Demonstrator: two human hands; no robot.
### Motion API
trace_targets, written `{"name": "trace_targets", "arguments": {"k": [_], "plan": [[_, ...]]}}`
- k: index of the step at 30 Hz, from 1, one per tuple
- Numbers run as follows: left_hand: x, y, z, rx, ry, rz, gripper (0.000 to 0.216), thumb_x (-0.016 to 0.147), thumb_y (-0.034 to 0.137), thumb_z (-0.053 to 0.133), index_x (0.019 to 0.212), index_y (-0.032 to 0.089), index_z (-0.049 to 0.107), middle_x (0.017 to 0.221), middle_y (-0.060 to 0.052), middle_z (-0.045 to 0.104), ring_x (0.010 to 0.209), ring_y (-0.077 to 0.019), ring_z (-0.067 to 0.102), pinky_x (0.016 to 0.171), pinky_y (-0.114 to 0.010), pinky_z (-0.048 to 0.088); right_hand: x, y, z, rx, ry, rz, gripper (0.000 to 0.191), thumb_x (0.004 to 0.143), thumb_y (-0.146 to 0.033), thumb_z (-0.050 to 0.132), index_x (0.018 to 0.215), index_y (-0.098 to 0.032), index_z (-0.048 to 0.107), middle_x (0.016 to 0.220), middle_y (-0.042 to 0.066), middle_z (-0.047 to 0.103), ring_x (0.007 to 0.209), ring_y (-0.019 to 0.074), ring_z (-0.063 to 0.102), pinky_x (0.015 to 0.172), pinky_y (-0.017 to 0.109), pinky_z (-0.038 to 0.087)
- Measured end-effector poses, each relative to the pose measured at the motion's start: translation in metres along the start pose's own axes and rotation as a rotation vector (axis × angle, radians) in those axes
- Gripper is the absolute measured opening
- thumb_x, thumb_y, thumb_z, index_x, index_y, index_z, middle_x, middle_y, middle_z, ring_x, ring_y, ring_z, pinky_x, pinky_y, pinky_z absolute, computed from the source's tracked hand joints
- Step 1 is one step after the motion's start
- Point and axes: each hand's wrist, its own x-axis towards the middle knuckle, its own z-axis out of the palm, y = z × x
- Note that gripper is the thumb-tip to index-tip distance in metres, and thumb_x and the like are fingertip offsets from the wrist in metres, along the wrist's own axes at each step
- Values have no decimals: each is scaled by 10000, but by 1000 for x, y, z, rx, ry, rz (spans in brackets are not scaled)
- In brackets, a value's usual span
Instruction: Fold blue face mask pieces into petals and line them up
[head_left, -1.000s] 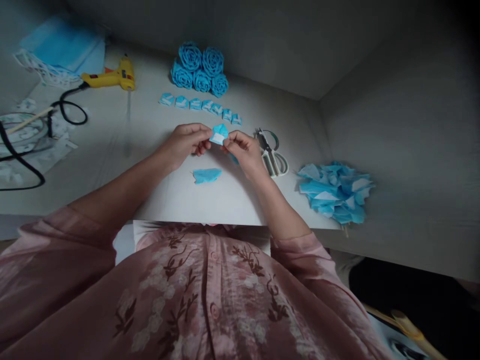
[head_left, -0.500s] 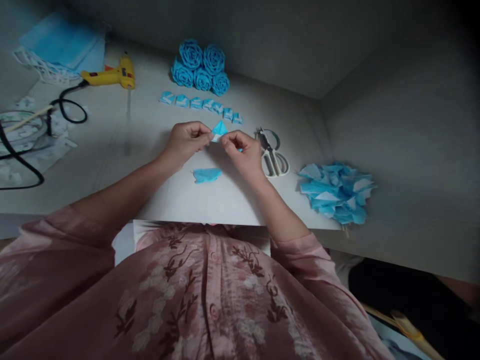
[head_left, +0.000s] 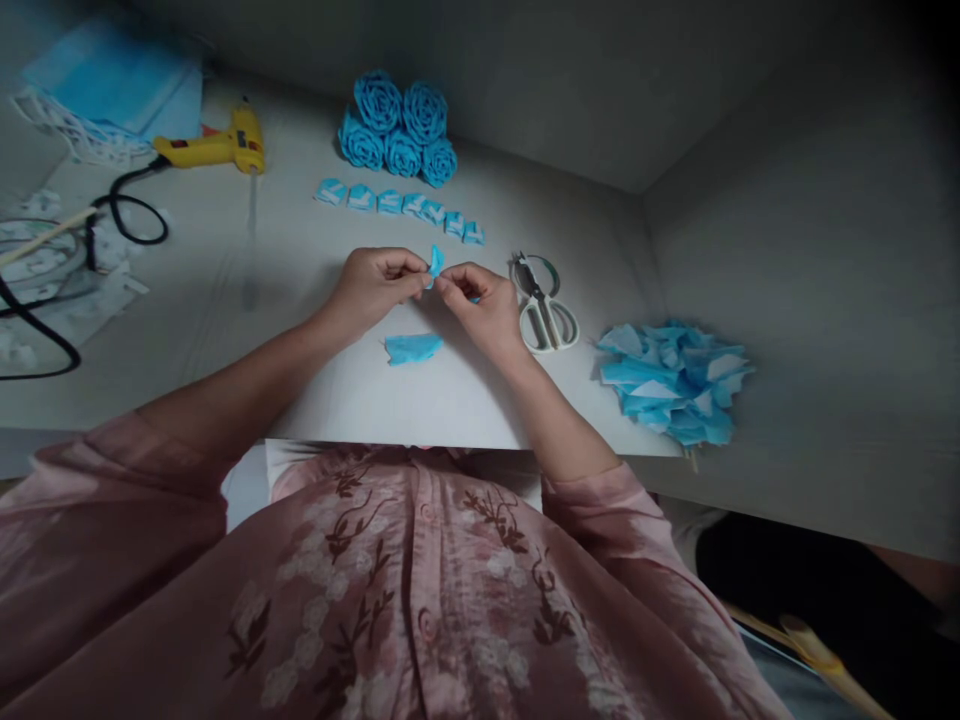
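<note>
A small folded piece of blue fabric (head_left: 436, 262) is pinched between my two hands above the table. My left hand (head_left: 381, 285) grips its left side between thumb and forefinger. From the right, my right hand (head_left: 484, 300) pinches its lower edge, and a bit of blue shows under those fingers. Below the hands a flat blue fabric piece (head_left: 413, 348) lies on the table. Beyond them runs a row of several folded blue pieces (head_left: 390, 203) with white strips. Scissors with white handles (head_left: 549, 325) lie just right of my right hand.
Several blue fabric roses (head_left: 403, 153) are stacked at the back. A yellow glue gun (head_left: 217, 150) with a black cord and a pile of blue face masks (head_left: 112, 85) occupy the back left. A ruffled blue fabric bunch (head_left: 671, 385) sits at the table's right front edge.
The blue fabric piece between my fingers was a wider triangle with a white lower strip; now it is folded narrower. My hands have drawn slightly closer together.
</note>
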Motion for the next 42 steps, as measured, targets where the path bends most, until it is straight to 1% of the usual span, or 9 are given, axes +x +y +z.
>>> {"name": "trace_targets", "arguments": {"k": [8, 12, 17, 22, 26, 33, 37, 42], "plan": [[2, -7, -2, 25, -24, -23, 159, 791, 343, 781, 775, 190, 741, 633, 5, 636, 585, -113, 555, 580, -258, 432, 1, 0, -3, -23, -57, 10, 267, 916, -443, 661, 825, -197, 709, 771, -6, 698, 747, 143, 594, 731, 273, 470], [3, -6, -3, 12, -25, -43, 118, 808, 296, 781, 785, 184, 754, 635, 3, 647, 571, -107, 555, 580, -259, 447, 0, -2, -5, -8, -74, 3, 308, 929, -470, 626, 832, -194, 722, 810, 8, 719, 761, 146, 603, 741, 279, 479], [2, -4, -3, 2, -13, -54, 59, 801, 231, 787, 778, 181, 768, 637, 3, 667, 568, -104, 570, 576, -255, 467, 0, -5, -5, 4, -60, 1, 331, 899, -506, 651, 818, -192, 714, 777, 4, 692, 752, 145, 591, 742, 279, 477], [1, -4, -3, -13, -21, -53, 65, 787, 246, 797, 767, 190, 772, 620, 5, 655, 567, -110, 558, 567, -260, 454, 0, -5, -5, -18, -79, 17, 276, 914, -443, 637, 819, -193, 708, 782, 2, 699, 759, 147, 590, 752, 282, 481], [2, -3, -5, -10, -42, -45, 98, 802, 272, 794, 768, 186, 763, 609, 6, 631, 562, -106, 539, 568, -261, 439, -1, -4, -6, -9, -74, -4, 259, 918, -397, 610, 825, -183, 723, 787, 2, 705, 749, 139, 593, 753, 278, 481], [1, 0, -3, -61, -44, -49, 88, 792, 227, 797, 745, 164, 758, 597, 23, 604, 535, -78, 496, 551, -228, 401, 0, -4, -5, -13, -70, -30, 292, 913, -450, 645, 800, -186, 695, 740, -5, 655, 725, 133, 559, 722, 266, 460], [1, -2, -3, -69, -40, -45, 74, 776, 181, 796, 714, 159, 763, 570, 32, 582, 523, -73, 476, 539, -227, 372, 0, -3, -4, -11, -74, -41, 257, 907, -405, 633, 789, -184, 692, 714, -10, 628, 708, 131, 537, 709, 264, 448], [2, -4, -2, -66, -18, -27, 58, 754, 169, 812, 713, 165, 771, 558, 39, 573, 518, -77, 466, 535, -234, 354, 0, -2, -4, -15, -67, -29, 226, 893, -359, 617, 793, -177, 708, 730, -5, 659, 710, 130, 550, 705, 263, 443]]}}
